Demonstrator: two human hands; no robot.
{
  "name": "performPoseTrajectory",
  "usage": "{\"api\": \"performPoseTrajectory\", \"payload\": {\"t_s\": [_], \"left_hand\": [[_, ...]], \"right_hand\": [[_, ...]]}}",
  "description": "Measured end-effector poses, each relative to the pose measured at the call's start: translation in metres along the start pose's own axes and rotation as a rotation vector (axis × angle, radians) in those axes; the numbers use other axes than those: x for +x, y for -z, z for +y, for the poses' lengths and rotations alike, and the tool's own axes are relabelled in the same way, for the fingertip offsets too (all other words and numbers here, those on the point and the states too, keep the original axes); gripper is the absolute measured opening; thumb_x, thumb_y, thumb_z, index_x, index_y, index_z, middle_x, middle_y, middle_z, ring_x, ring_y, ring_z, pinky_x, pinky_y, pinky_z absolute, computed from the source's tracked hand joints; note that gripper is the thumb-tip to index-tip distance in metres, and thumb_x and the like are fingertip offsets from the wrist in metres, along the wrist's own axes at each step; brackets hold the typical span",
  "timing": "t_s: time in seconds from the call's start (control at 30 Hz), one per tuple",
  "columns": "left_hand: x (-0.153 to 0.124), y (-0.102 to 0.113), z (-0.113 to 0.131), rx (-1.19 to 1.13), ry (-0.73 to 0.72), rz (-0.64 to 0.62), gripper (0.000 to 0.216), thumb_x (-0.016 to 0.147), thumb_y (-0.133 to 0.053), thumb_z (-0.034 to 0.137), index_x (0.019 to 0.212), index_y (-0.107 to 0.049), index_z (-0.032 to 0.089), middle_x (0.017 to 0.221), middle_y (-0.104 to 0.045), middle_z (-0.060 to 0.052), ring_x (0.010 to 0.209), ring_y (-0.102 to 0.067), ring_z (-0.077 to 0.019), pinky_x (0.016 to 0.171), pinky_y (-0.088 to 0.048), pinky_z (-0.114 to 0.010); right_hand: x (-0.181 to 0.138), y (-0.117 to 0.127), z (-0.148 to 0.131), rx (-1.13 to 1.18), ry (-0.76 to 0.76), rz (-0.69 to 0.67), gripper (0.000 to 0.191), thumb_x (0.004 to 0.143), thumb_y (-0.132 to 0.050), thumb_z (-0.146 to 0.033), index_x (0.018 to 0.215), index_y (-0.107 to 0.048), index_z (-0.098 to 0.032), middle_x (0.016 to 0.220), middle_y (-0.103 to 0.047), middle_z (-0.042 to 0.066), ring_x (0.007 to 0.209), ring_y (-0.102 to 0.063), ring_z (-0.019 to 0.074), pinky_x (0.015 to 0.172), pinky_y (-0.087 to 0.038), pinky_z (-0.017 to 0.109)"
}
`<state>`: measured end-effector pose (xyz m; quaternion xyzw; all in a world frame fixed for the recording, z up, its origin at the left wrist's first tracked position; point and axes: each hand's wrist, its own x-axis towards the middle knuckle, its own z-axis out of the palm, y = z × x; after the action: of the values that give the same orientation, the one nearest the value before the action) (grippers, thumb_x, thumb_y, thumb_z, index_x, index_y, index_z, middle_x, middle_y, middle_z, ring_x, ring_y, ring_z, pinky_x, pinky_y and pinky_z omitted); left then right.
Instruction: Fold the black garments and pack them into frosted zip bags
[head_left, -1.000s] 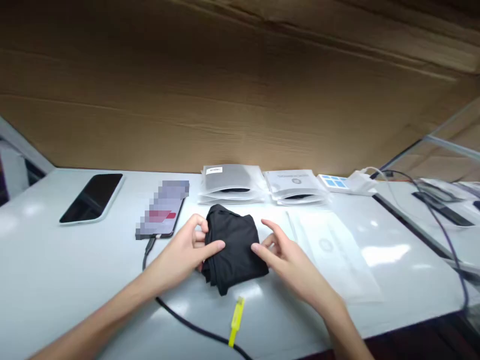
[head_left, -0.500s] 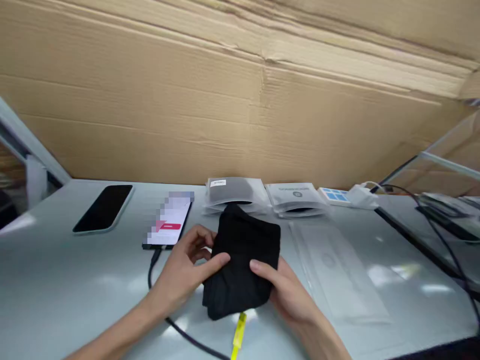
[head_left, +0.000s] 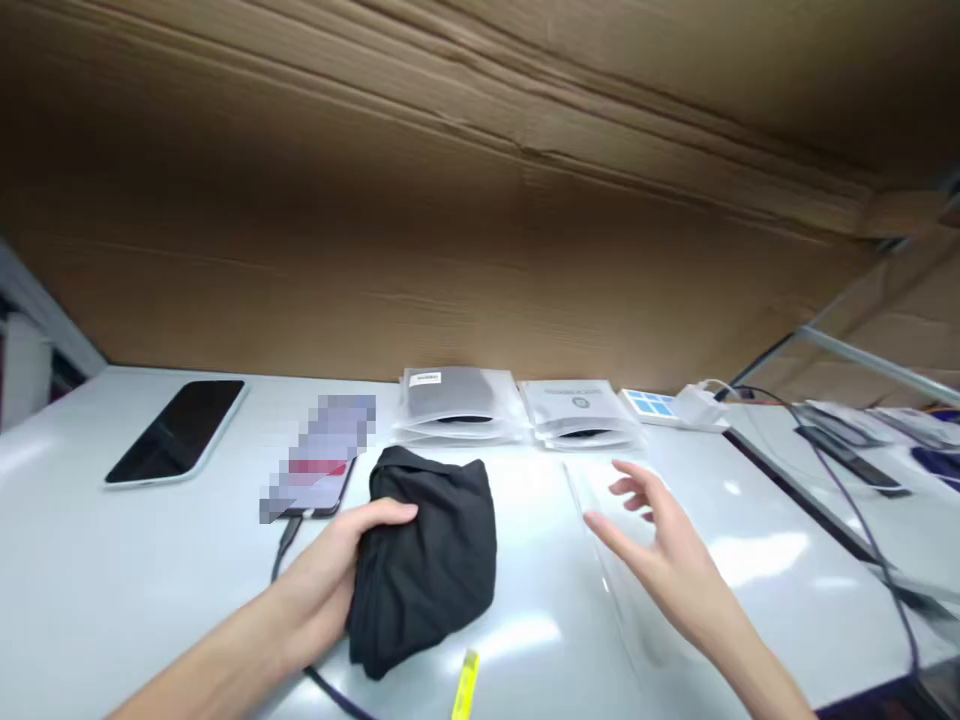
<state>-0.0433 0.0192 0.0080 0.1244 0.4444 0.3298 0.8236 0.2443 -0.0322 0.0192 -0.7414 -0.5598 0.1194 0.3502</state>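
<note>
In the head view, my left hand (head_left: 330, 575) grips a folded black cloth garment (head_left: 431, 560) by its left side, the thumb lying on top. The garment is held above the table, and its exact kind does not show. To the right, my right hand (head_left: 667, 560) is empty, with thumb and fingers apart. It hovers over a clear plastic bag (head_left: 611, 570) lying on the table; whether the fingertips touch the bag I cannot tell. Behind the garment lie two stacks of frosted bags, a left stack (head_left: 461, 405) with a white label and a right stack (head_left: 581, 410).
A dark phone (head_left: 180, 430) lies at the left. Another phone (head_left: 322, 465), its screen blurred, has a black cable (head_left: 289, 545) plugged in. A yellow strip (head_left: 466, 685) is at the front edge. A power strip (head_left: 649, 403) and white charger (head_left: 699, 408) stand before the cardboard wall (head_left: 450, 250).
My right hand has let go of the black garment and moved right, over the clear bag. My left hand has carried the garment slightly left and down.
</note>
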Motion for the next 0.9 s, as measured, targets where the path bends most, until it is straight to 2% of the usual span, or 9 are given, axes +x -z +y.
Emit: {"api": "performPoseTrajectory", "payload": {"t_s": [0.07,0.13,0.3,0.47,0.57,0.63,0.7,0.77,0.9], "left_hand": [[0.0,0.001,0.001,-0.044,0.074,-0.027,0.024,0.077,-0.07,0.02,0.098,-0.067,0.01,0.09,-0.076,-0.013,0.089,-0.074,-0.0293,0.083,-0.058,-0.036],[-0.002,0.003,-0.001,-0.042,0.118,-0.068,0.028,0.077,-0.072,0.022,0.1,-0.066,0.009,0.089,-0.077,-0.013,0.089,-0.074,-0.0281,0.087,-0.057,-0.036],[-0.008,0.009,-0.009,0.095,0.153,-0.282,0.033,0.062,-0.081,0.024,0.089,-0.07,0.01,0.085,-0.077,-0.012,0.085,-0.074,-0.026,0.087,-0.055,-0.033],[-0.015,0.012,-0.012,0.22,0.092,-0.536,0.031,0.058,-0.081,0.028,0.086,-0.077,0.017,0.085,-0.078,-0.003,0.088,-0.072,-0.0227,0.087,-0.053,-0.03],[-0.019,0.011,-0.013,0.293,0.075,-0.634,0.032,0.059,-0.08,0.029,0.089,-0.077,0.017,0.09,-0.078,-0.005,0.094,-0.071,-0.0248,0.089,-0.051,-0.032],[-0.019,0.009,-0.013,0.357,0.015,-0.699,0.037,0.064,-0.078,0.03,0.099,-0.075,0.017,0.101,-0.076,-0.006,0.102,-0.068,-0.0272,0.095,-0.048,-0.035],[-0.018,0.007,-0.013,0.422,-0.061,-0.708,0.043,0.072,-0.074,0.029,0.114,-0.069,0.02,0.116,-0.071,-0.005,0.114,-0.063,-0.0285,0.104,-0.042,-0.039],[-0.015,0.006,-0.013,0.471,-0.095,-0.648,0.05,0.076,-0.072,0.029,0.125,-0.062,0.022,0.128,-0.066,-0.004,0.123,-0.057,-0.0281,0.109,-0.036,-0.041],[-0.011,0.004,-0.015,0.539,-0.077,-0.551,0.06,0.077,-0.069,0.024,0.135,-0.053,0.028,0.133,-0.063,-0.002,0.125,-0.055,-0.0251,0.111,-0.035,-0.04]], "right_hand": [[0.006,0.001,0.025,-0.206,0.036,0.008,0.069,0.064,-0.066,-0.047,0.126,-0.052,-0.019,0.094,-0.064,0.01,0.09,-0.059,0.0324,0.084,-0.043,0.049],[0.006,-0.003,0.043,-0.312,0.045,-0.068,0.067,0.067,-0.06,-0.042,0.129,-0.051,-0.019,0.086,-0.064,0.007,0.089,-0.061,0.0327,0.083,-0.041,0.049],[0.001,-0.006,0.057,-0.308,0.023,-0.139,0.05,0.075,-0.043,-0.035,0.121,-0.052,-0.016,0.073,-0.064,0.002,0.069,-0.064,0.0253,0.077,-0.044,0.045],[-0.024,-0.015,0.028,-0.095,0.133,-0.119,0.038,0.081,-0.047,-0.031,0.117,-0.053,-0.018,0.068,-0.062,0.0,0.059,-0.062,0.0214,0.063,-0.048,0.035],[-0.052,-0.039,0.0,0.095,0.243,-0.104,0.036,0.085,-0.053,-0.032,0.12,-0.052,-0.023,0.073,-0.063,-0.001,0.065,-0.062,0.0181,0.066,-0.05,0.031],[-0.065,-0.056,-0.016,0.243,0.276,-0.098,0.037,0.087,-0.053,-0.033,0.123,-0.05,-0.024,0.075,-0.062,-0.001,0.063,-0.06,0.0156,0.064,-0.05,0.027],[-0.072,-0.067,-0.026,0.332,0.271,-0.074,0.035,0.089,-0.053,-0.034,0.122,-0.05,-0.024,0.073,-0.061,-0.002,0.061,-0.058,0.0139,0.06,-0.048,0.024],[-0.073,-0.071,-0.03,0.356,0.25,-0.026,0.03,0.09,-0.054,-0.035,0.119,-0.052,-0.024,0.071,-0.06,-0.002,0.06,-0.057,0.013,0.057,-0.046,0.022],[-0.071,-0.063,-0.033,0.358,0.243,0.038,0.024,0.091,-0.054,-0.039,0.11,-0.057,-0.024,0.072,-0.063,-0.001,0.06,-0.058,0.0132,0.057,-0.048,0.021]]}}
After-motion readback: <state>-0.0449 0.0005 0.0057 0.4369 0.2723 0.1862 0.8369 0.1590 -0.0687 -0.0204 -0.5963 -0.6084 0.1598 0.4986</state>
